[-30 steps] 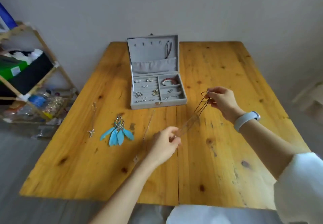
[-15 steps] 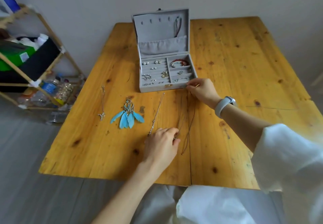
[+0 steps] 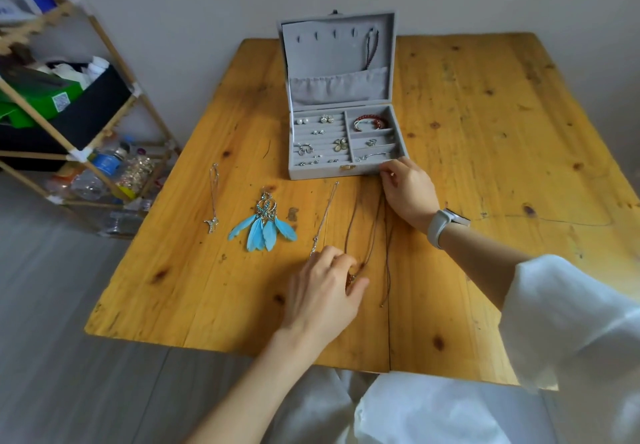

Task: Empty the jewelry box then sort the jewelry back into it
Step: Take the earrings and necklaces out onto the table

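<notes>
- Jewelry box (image 3: pixel 341 170), a grey felt-lined case with its lid standing upright, sits at upper centre of the frame on the far part of the orange-brown wooden table (image 3: pixel 485 131).
- Its left tray holds rows of small silver earrings (image 3: pixel 313 131); the top right compartment holds a red beaded bracelet (image 3: pixel 371 121); a dark cord (image 3: pixel 370 46) hangs from a hook inside the lid.
- Right hand (image 3: pixel 408 190), wearing a pale watch (image 3: pixel 441 223) at the wrist, rests just below the box's lower right corner, fingers curled at the top of a thin brown cord necklace (image 3: pixel 370 235); whether they pinch the cord I cannot tell.
- Left hand (image 3: pixel 325 291), at centre frame, lies over the necklace's lower end, fingers curled round a small reddish pendant.
- Left of it lie a thin silver chain (image 3: pixel 325 215), a blue feather earring (image 3: pixel 263 225) and a silver pendant necklace (image 3: pixel 213 201), each apart.
- A wooden shelf rack (image 3: pixel 86 104) with bottles stands at the left edge.
</notes>
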Demonstrator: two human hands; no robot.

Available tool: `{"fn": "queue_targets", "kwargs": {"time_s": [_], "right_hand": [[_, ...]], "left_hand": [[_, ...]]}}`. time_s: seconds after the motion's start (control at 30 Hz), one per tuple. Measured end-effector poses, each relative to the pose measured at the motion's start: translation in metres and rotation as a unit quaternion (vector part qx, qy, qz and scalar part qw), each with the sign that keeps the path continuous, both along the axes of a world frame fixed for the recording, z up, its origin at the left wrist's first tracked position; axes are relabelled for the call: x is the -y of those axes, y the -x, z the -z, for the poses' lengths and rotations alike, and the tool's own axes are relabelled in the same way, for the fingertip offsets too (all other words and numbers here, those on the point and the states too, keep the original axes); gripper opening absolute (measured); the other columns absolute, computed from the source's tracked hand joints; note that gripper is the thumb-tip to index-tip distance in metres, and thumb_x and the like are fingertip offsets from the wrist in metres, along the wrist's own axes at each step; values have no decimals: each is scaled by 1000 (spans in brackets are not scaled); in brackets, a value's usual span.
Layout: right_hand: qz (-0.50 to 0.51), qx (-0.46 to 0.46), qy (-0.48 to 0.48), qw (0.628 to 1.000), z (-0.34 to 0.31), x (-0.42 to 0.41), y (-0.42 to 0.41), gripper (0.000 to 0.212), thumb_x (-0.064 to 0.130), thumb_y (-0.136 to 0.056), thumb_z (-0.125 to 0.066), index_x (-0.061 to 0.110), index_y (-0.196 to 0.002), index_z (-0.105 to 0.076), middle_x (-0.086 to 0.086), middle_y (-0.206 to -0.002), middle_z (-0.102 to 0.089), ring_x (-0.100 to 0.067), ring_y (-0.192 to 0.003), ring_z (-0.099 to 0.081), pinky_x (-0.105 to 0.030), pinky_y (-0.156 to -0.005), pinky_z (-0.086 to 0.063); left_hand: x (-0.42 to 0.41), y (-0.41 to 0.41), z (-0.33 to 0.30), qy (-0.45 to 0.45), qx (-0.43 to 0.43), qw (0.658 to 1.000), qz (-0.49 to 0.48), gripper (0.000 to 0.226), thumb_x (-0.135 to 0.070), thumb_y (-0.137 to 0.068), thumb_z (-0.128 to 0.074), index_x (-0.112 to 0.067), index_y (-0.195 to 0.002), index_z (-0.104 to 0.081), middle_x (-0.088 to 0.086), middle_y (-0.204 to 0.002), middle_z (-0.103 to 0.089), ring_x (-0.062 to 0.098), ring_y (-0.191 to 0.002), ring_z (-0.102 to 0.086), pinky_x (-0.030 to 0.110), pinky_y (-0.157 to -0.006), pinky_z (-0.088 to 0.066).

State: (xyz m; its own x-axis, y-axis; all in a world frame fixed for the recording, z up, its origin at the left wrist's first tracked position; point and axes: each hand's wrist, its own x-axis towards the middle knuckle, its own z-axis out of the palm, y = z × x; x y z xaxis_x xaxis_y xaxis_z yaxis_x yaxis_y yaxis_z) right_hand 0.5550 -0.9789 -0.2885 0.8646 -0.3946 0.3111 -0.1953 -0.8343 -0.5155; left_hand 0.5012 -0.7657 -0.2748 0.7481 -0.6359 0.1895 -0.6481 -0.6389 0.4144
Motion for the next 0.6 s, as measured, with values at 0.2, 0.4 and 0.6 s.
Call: {"fn": "queue_targets", "kwargs": {"time_s": [0.2, 0.4, 0.6], "right_hand": [[-136, -102, 184, 968, 7, -2, 25, 54, 30, -84, -24, 11, -122, -56, -10, -123, -59, -31, -109, -55, -42, -87, -41], [-152, -107, 216, 959, -3, 2, 11, 36, 16, -86, -40, 9, -114, -61, -11, -123, -57, -32, -110, -53, -41, -87, -37], [-182, -58, 160, 969, -29, 10, 5, 39, 19, -78, -30, 5, -86, -65, -14, -98, -60, -35, -82, -59, -35, -67, -43]], "left_hand": [[1, -7, 13, -31, 39, 996, 80, 34, -29, -75, -60, -15, -106, -67, -1, -105, -64, 21, -95, -58, 39, -75, -50], [-1, -11, 15, -27, 31, 995, 86, 31, -31, -80, -56, -16, -104, -68, 0, -103, -63, 19, -94, -58, 38, -77, -47], [16, -47, -4, 27, 58, 996, 59, 27, -28, -79, -56, -16, -97, -71, 1, -101, -64, 21, -95, -58, 40, -78, -43]]}}
